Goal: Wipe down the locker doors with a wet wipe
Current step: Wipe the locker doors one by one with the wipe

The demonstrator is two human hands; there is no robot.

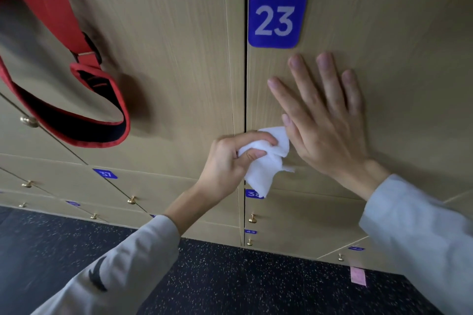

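Below the blue rounded number plate marked 23 [277, 18], your right hand [325, 120] lies flat with fingers spread on the pale wood-grain locker door [399, 64]. Your left hand [230, 158] pinches the crumpled white wet wipe [263, 166] just under that plate, at the door's left edge. Unfold it and wipe in overlapping strokes.

Wet wipe [263, 161]: white, crumpled, its lower end hanging loose, at the left edge of locker door 23 [396, 59]. The door is pale wood-grain, shut, with a blue rounded number plate [277, 18] at its upper left corner.
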